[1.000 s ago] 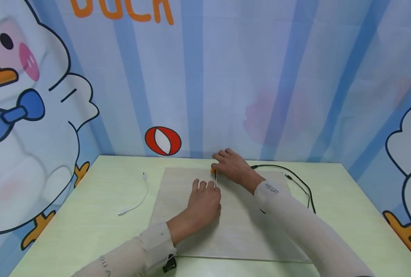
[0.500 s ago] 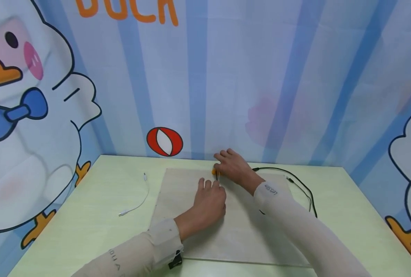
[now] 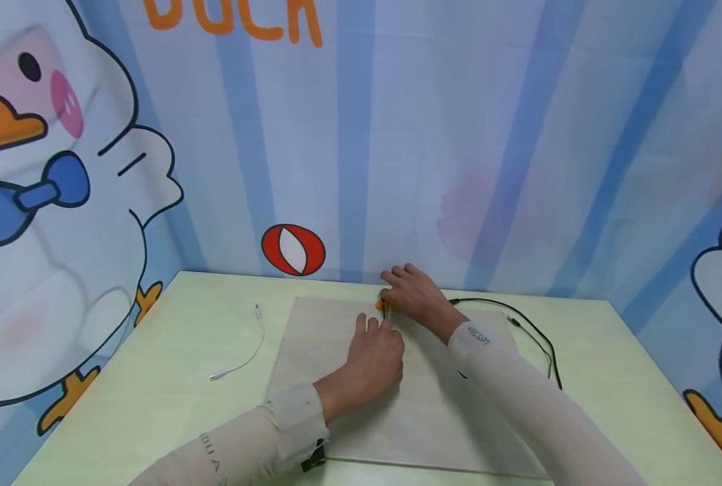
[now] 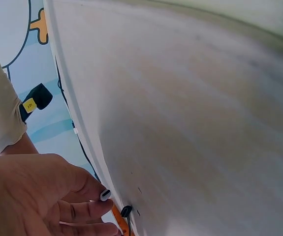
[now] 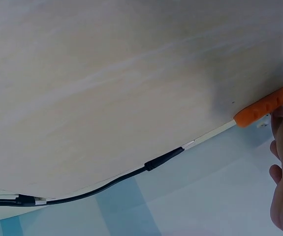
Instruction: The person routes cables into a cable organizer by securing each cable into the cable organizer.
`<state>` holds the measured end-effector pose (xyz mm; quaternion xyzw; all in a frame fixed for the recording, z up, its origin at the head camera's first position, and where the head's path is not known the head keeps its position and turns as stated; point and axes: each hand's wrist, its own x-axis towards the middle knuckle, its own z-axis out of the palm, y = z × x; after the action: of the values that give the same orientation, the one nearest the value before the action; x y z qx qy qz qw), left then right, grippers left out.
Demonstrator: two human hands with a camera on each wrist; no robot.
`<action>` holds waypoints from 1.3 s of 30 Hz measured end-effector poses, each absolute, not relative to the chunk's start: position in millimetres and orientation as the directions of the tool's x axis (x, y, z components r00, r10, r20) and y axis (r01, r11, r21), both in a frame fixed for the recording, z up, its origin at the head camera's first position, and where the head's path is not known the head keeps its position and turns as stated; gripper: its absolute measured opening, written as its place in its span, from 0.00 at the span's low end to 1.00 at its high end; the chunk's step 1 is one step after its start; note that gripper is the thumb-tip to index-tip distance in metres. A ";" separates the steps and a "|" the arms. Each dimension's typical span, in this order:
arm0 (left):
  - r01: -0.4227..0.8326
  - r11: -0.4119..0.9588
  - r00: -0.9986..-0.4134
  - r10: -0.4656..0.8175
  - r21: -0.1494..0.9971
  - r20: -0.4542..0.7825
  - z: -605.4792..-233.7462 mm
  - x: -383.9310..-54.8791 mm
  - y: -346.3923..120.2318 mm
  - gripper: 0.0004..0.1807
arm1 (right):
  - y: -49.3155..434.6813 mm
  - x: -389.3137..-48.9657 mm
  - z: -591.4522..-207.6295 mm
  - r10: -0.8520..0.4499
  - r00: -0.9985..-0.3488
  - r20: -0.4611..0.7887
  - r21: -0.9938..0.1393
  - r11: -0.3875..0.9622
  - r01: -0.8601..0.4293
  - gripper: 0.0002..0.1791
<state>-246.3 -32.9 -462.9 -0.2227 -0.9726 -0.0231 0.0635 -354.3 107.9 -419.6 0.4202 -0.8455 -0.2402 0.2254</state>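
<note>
At the back edge of the pale board (image 3: 446,425) lies an orange ribbed strip (image 5: 265,107), which looks like a cable holder. My right hand (image 3: 417,297) holds it with its fingertips along the edge, its other fingers raised. My left hand (image 3: 374,352) is just in front and pinches a white cable's small oval plug (image 4: 105,195) between thumb and forefinger. Close by the strip, the left wrist view shows a black plug (image 4: 126,211) on a thin black lead. From the head, the orange strip is mostly hidden behind the right hand.
A short white cable (image 3: 260,341) lies on the table (image 3: 154,378) to the left of the board. Black cables (image 3: 526,317) curve along the board's back right edge. A striped cloth wall (image 3: 397,169) with duck drawings stands directly behind the table.
My left hand has shifted slightly right and closer to the orange strip with the white plug. My right hand stays at the strip. The head view has turned a little.
</note>
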 end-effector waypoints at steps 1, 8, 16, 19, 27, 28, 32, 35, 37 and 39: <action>0.438 0.899 -0.892 0.432 0.017 0.134 -463.9 -246.3 -32.6 0.14 | 108.0 -354.5 -419.8 -0.818 -0.549 0.174 0.593 0.532 -0.604 0.11; 0.434 0.899 -0.888 0.437 -0.055 0.140 -452.3 -235.3 -30.5 0.12 | 106.7 -355.9 -419.6 -0.808 -0.575 0.131 0.565 0.537 -0.626 0.12; 0.429 0.896 -0.889 0.441 -0.114 0.123 -427.0 -216.6 -32.1 0.08 | 104.9 -357.3 -414.9 -0.770 -0.633 0.080 0.538 0.568 -0.622 0.12; 0.426 0.894 -0.886 0.443 -0.137 0.137 -428.1 -215.6 -32.6 0.08 | 103.2 -359.5 -412.5 -0.752 -0.656 0.066 0.536 0.581 -0.612 0.11; 0.454 0.878 -0.868 0.474 -0.149 0.151 -464.1 -247.2 -29.2 0.12 | 99.5 -361.2 -402.0 -0.729 -0.682 0.059 0.514 0.607 -0.606 0.10; 0.460 0.876 -0.863 0.480 -0.146 0.161 -475.3 -255.0 -29.5 0.13 | 100.0 -360.8 -401.9 -0.735 -0.676 0.064 0.512 0.605 -0.609 0.10; 0.460 0.874 -0.858 0.483 -0.154 0.176 -497.6 -269.2 -30.7 0.16 | 102.9 -359.5 -406.2 -0.759 -0.643 0.103 0.499 0.598 -0.627 0.08; 0.438 0.888 -0.868 0.458 -0.140 0.192 -489.1 -258.8 -29.7 0.14 | 103.0 -358.9 -411.4 -0.778 -0.616 0.127 0.484 0.591 -0.646 0.06; 0.434 0.897 -0.874 0.442 -0.086 0.202 -484.3 -252.7 -30.1 0.13 | 102.2 -358.5 -414.6 -0.787 -0.603 0.132 0.479 0.583 -0.656 0.06; 0.411 0.907 -0.886 0.422 -0.097 0.191 -471.8 -242.7 -29.9 0.13 | 101.1 -358.0 -416.8 -0.789 -0.602 0.126 0.479 0.580 -0.659 0.06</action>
<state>-242.7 -29.9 -471.8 -0.2144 -0.9708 0.0270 0.1042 -358.0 101.1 -416.8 0.4144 -0.8732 -0.1961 0.1651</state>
